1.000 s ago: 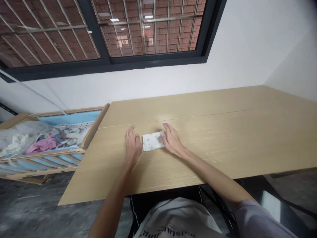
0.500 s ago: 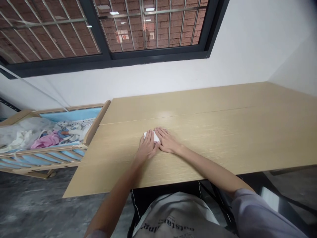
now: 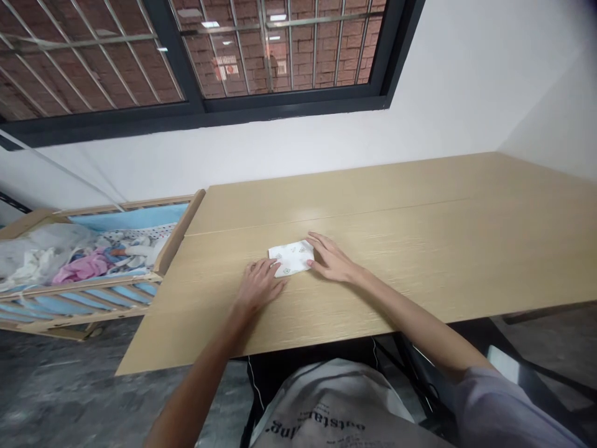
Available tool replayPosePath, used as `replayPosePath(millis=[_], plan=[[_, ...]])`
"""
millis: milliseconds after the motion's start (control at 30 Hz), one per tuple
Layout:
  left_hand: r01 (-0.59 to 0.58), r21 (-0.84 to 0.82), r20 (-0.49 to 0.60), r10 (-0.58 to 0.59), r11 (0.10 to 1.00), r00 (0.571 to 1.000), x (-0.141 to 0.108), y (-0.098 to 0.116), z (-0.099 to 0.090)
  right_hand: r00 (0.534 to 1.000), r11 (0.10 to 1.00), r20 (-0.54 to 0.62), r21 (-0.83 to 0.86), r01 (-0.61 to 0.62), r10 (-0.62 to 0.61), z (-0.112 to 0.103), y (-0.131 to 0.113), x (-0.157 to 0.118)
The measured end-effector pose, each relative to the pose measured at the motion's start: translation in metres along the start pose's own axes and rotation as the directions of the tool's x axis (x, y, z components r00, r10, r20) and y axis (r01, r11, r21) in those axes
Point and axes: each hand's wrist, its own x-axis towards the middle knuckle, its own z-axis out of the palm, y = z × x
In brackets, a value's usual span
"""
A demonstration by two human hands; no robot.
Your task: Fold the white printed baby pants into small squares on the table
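Note:
A small white folded cloth (image 3: 291, 258) with a sparse printed pattern lies flat on the light wood tabletop (image 3: 396, 249). My left hand (image 3: 259, 286) rests palm down at its lower left, with the fingertips at the cloth's near corner. My right hand (image 3: 331, 258) lies flat on the table at the right end, its fingertips touching the cloth. Neither hand lifts the cloth, and most of its surface shows between them.
A wooden crib (image 3: 88, 280) with blue padding and heaped clothes stands past the table's left end. A seam crosses the tabletop behind the cloth. The table's near edge runs close to my body, with a grey floor below and a barred window above.
My hands have slid apart from where they lay together over the cloth. The cloth now shows fully, and it looks wider than it did half a second ago.

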Motion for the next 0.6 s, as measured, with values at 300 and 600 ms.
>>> replayPosePath(millis=[300,600], plan=[[-0.026,0.041,-0.013,0.027,0.999,1.000,0.031,0.001,-0.001,0.998,0.996,0.054,-0.089,-0.012,0.016,0.034,-0.012,0.009],[0.267,0.022,-0.204,-0.257,0.964,0.945,0.042,0.025,-0.057,0.998,0.949,-0.011,0.310,-0.058,0.065,-0.025,-0.014,0.043]])
